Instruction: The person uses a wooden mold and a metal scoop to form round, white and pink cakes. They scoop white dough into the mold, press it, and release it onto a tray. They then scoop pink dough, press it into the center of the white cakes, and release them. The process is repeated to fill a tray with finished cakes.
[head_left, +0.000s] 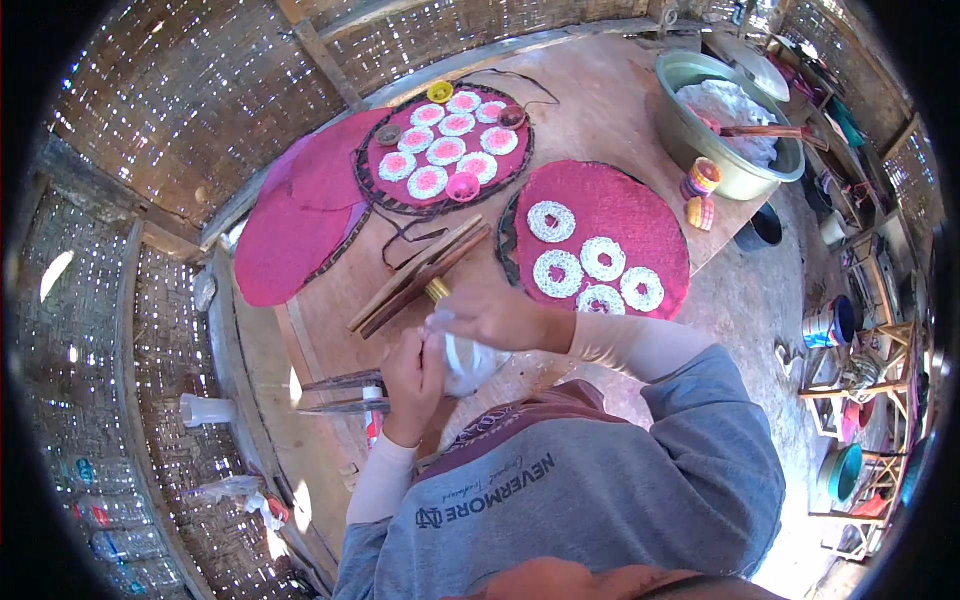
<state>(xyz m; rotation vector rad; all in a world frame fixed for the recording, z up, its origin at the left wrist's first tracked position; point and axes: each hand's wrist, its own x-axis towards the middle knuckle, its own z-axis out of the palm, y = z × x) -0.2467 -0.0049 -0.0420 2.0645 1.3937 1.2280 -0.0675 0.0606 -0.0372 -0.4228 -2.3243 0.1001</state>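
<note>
Both hands meet above the near part of the bench (590,95), close in front of the person's body, leaving little room on that side. The left hand (412,385) and right hand (505,318) have their fingers drawn narrow around the gathered top of a soft plastic bag (465,368), whose rounded, whitish body hangs between them; blur hides the exact grip. A gold-coloured cylinder (437,289) shows just beyond the right hand's fingers, and I cannot tell whether it is held.

Beyond the hands, two long wooden strips (425,275) lie slantwise, limiting the space ahead. To the right, the rim of a round tray (610,195) comes near the right forearm. Bare wood opens between this tray, the far tray (512,160) and the green tub (690,150), which stands at the bench's right edge.

Both trays wear coarse pink cloth with dark rims. The near one bears five white rings (551,222) with rough, stringy surfaces; the far one carries white discs (446,151) with pink centres and small bowls. Flat pink cloths (295,245) overlap at the left edge, beside a woven wall (200,100) pricked with light.
</note>
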